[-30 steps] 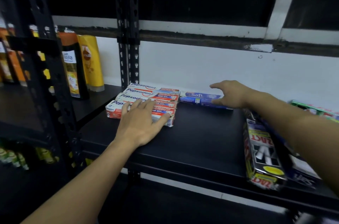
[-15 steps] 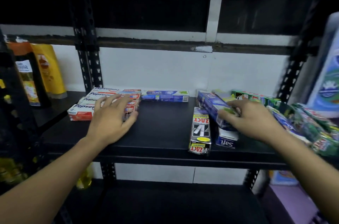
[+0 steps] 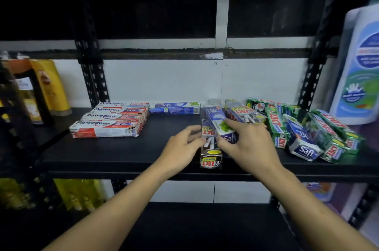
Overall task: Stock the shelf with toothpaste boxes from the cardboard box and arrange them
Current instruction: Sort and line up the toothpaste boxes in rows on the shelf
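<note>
Logging the shelf (image 3: pixel 123 154) as I see it through the head camera.

Item 1: Pepsodent stack (image 3: pixel 110 121), far left, red-and-white boxes stepped in a tidy block, long axes running left to right.

Item 2: placed Safi box (image 3: pixel 175 107), against the back wall just right of that stack, also lying left to right.

Item 3: Safi box (image 3: pixel 217 121), mid-shelf, long axis running front to back with its near end tipped up over its neighbour. My right hand (image 3: pixel 246 144) grips it, fingers (image 3: pixel 233 127) curled over the top face and the thumb at the near end.

Item 4: black Zact box (image 3: pixel 211 148), touching item 3 on its left and partly under it, pointing front to back with its near end at the shelf lip. My left hand (image 3: pixel 180 148) sits just beside its left edge, fingers relaxed and blurred, clasping nothing; I cannot confirm contact.

Item 5: loose heap (image 3: pixel 307 127) of green Zact and Safi boxes, right end, lying at mixed angles.

Also present: pump bottle (image 3: pixel 361 66) far right, shampoo bottles (image 3: pixel 49 86) far left. No cardboard box in view.

Judgement: item 3 belongs with item 2, which lies behind and to the left of my right hand. The held box sits crosswise to it, so a quarter turn comes first. The left hand is nearer that slot but holds nothing.
</note>
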A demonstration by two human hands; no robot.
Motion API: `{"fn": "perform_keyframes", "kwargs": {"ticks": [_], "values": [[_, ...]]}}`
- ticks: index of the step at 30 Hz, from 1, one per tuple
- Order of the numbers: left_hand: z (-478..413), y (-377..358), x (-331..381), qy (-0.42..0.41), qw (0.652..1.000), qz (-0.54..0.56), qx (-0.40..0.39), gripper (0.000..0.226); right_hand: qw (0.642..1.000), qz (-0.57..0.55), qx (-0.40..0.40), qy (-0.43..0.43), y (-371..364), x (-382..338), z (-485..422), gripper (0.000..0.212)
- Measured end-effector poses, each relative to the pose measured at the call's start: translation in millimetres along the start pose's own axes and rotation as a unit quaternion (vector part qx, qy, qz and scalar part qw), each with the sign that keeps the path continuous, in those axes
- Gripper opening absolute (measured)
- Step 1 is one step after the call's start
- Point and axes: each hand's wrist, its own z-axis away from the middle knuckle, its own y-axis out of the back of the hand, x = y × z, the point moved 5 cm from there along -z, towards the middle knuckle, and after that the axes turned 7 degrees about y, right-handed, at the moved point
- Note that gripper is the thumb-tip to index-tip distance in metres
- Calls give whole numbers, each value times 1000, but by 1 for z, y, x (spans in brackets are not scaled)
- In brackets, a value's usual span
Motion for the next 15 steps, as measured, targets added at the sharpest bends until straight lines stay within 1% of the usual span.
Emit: {"fn": "perform_keyframes", "kwargs": {"ticks": [2,3,5,7,9,11,12,13,14,15], "values": [[1,5,0,5,1000,2,-2,51,1000,-12,6,23,0,-5,3,49],[2,8,0,-8,1000,-18,7,57,999,-20,8,33,0,-7,3,45],[3,15,2,-64,992,-105,41,67,997,-59,11,44,-1,-10,4,41],[2,23,4,-133,968,-204,63,76,991,-121,5,59,-4,-14,3,42],[2,33,5,-187,937,-284,77,80,981,-179,-10,74,-8,-18,3,46],[4,42,0,-219,899,-366,101,76,971,-220,-29,88,-12,-22,1,48],[5,47,-5,-232,879,-401,114,72,969,-225,-34,97,-15,-22,1,51],[8,51,-10,-243,867,-417,122,66,970,-216,-39,105,-17,-22,1,56],[10,55,-16,-249,870,-409,119,60,973,-199,-46,111,-21,-21,3,64],[11,59,-20,-254,881,-384,105,56,976,-179,-57,112,-25,-19,7,74]]}}
